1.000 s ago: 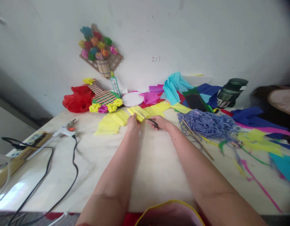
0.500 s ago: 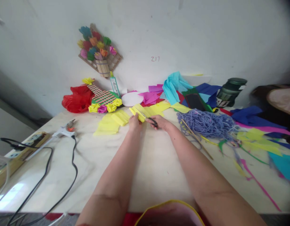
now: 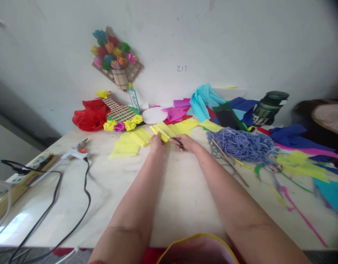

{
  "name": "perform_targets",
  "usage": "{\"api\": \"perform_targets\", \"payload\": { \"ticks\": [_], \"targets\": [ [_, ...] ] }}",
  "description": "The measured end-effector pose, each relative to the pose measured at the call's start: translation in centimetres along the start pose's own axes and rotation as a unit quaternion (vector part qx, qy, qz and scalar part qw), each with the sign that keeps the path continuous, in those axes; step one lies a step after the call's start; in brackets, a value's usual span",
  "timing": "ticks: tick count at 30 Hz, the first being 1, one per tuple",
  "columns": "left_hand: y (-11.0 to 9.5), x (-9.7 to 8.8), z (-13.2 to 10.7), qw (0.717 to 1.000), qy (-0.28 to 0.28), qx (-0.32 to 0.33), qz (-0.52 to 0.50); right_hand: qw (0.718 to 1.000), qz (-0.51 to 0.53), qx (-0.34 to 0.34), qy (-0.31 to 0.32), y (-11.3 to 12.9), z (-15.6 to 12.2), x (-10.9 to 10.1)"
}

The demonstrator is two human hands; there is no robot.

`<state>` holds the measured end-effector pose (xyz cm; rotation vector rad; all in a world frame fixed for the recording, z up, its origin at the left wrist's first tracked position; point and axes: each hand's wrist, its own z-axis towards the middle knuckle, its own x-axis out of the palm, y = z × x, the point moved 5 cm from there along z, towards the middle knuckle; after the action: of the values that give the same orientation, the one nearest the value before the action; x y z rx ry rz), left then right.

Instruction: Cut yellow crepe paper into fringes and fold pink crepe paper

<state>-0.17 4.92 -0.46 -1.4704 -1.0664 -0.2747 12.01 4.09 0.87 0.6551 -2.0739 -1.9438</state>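
My left hand (image 3: 157, 142) is closed on a folded strip of yellow crepe paper (image 3: 171, 129) above the middle of the table. From the right, my right hand (image 3: 188, 142) grips scissors with black handles (image 3: 177, 142). Their blades lie across the yellow paper close to my left fingertips; whether they are cutting through it I cannot tell. More yellow crepe paper (image 3: 125, 145) lies flat just left of my left hand. Behind my hands is a white oval disc (image 3: 154, 116), with magenta paper (image 3: 174, 114) overlapping its right side.
A glue gun (image 3: 75, 153) with a black cord lies at left beside a power strip (image 3: 34, 170). To the right are a heap of purple yarn (image 3: 240, 143), a thin stick (image 3: 229, 162), a dark phone (image 3: 226, 119) and a green jar (image 3: 270, 108). A stick-and-paper-flower craft (image 3: 121, 110) stands by the wall.
Almost nothing differs. Both hands, the scissors and the yellow paper keep the same places; the view has shifted very slightly.
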Motion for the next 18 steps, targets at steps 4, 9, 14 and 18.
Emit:
{"api": "perform_targets", "payload": {
  "ticks": [4, 9, 14, 18],
  "targets": [
    [-0.05, -0.09, 0.02, 1.0, -0.009, -0.002, 0.003, 1.0, 0.001, 0.003, 0.0, 0.12, -0.07, 0.12],
    [-0.09, -0.17, 0.18, 1.0, -0.011, -0.003, 0.001, 1.0, -0.001, -0.001, -0.001, 0.21, -0.17, 0.23],
    [-0.11, -0.14, 0.3, 1.0, -0.005, -0.003, -0.005, 1.0, -0.013, -0.018, -0.003, 0.15, -0.01, 0.21],
    [-0.22, -0.22, 0.23, 1.0, -0.016, 0.001, -0.013, 1.0, -0.02, -0.021, -0.007, -0.08, 0.24, 0.11]
  ]
}}
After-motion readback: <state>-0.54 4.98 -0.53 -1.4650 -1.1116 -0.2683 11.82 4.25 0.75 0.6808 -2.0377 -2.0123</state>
